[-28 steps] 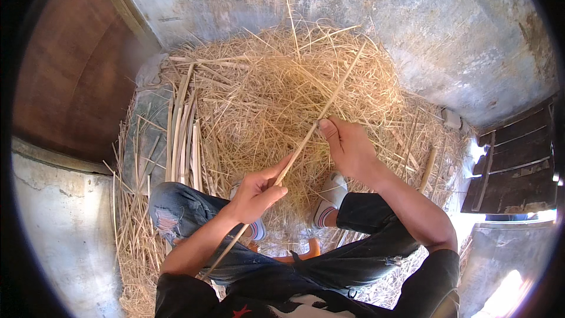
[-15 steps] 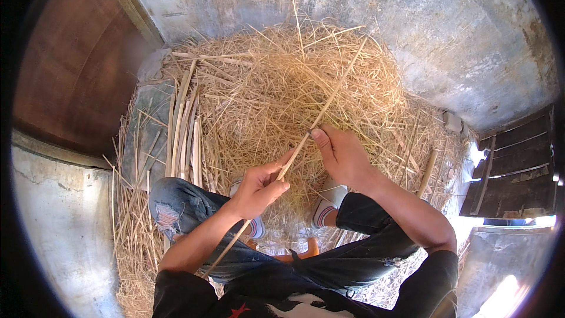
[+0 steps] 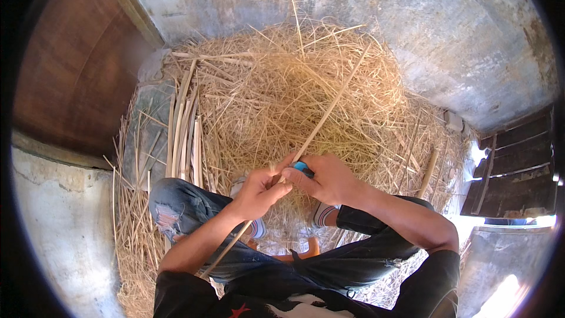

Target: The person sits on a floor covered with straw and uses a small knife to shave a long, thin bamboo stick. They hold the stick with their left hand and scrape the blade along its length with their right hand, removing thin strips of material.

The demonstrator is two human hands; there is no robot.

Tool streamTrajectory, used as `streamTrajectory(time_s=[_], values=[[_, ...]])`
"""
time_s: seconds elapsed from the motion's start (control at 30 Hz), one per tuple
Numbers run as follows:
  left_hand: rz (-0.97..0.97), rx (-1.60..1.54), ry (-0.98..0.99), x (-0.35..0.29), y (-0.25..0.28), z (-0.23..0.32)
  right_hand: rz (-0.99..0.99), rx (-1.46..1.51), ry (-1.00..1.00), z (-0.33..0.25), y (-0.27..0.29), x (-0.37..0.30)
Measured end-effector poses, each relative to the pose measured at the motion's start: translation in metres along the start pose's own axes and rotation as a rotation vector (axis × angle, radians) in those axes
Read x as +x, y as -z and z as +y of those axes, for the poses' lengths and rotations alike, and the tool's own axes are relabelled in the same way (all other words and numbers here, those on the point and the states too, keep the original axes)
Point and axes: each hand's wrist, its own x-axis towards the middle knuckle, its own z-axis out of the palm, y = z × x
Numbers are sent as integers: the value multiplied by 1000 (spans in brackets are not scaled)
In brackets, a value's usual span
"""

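Note:
A long, thin bamboo strip (image 3: 334, 103) runs at a slant from beside my left thigh, up through both hands, to the far right over the shavings. My left hand (image 3: 257, 193) is closed round the strip at about its middle. Close against it, my right hand (image 3: 329, 179) grips a small knife, of which a blue handle (image 3: 303, 168) shows between thumb and fingers. The knife's blade is hidden behind the fingers and the strip.
A big heap of curly bamboo shavings (image 3: 253, 106) fills the floor up to the grey wall (image 3: 329, 0). Split bamboo strips (image 3: 183, 123) lie bundled at the left. A brown door panel (image 3: 73, 70) stands far left, dark wooden slats (image 3: 512, 171) at the right. My feet rest among the shavings.
My right hand has come down along the strip toward me until it meets my left hand. The blue handle now shows. My left hand has hardly moved.

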Motion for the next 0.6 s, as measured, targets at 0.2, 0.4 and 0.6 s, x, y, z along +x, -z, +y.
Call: streamTrajectory(time_s=[0.2, 0.4, 0.6], values=[[-31, -44, -7, 2, 0, -1, -232, 124, -6, 12, 0, 3], [-59, -238, 89, -3, 5, 13, -34, 270, -56, 17, 27, 4], [-211, -303, 6, -5, 11, 14, 590, 874, -74, 33, 55, 6]])
